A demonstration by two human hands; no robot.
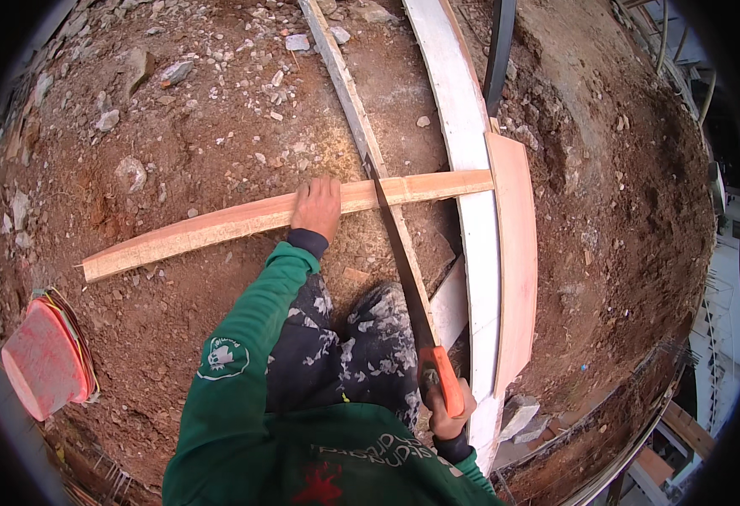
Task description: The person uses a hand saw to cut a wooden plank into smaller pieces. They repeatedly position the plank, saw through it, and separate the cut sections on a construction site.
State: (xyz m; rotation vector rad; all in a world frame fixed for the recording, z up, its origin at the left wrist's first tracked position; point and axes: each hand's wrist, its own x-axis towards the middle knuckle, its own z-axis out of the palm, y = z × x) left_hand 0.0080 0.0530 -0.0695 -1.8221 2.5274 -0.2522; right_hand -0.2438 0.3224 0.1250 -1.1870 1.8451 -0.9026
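Note:
A long, pale timber (218, 221) lies crosswise in front of me, its right end resting on a white board (459, 101). My left hand (318, 207) presses down on its middle, fingers curled over the far edge. In my right hand (451, 411) is the orange handle of a handsaw (410, 278), wrapped by my fingers. The dark blade slants away from me and crosses the timber to the right of my left hand. A narrow grey batten (342, 80) runs under the timber near the blade, with sawdust (336, 152) on the soil beside it.
A reddish plank (515, 253) lies along the white board's right side. At the lower left stands a red bucket (45, 358) with cords around its rim. Loose stones (132, 72) dot the brown soil, and a dark metal post (500, 51) stands beyond the plank.

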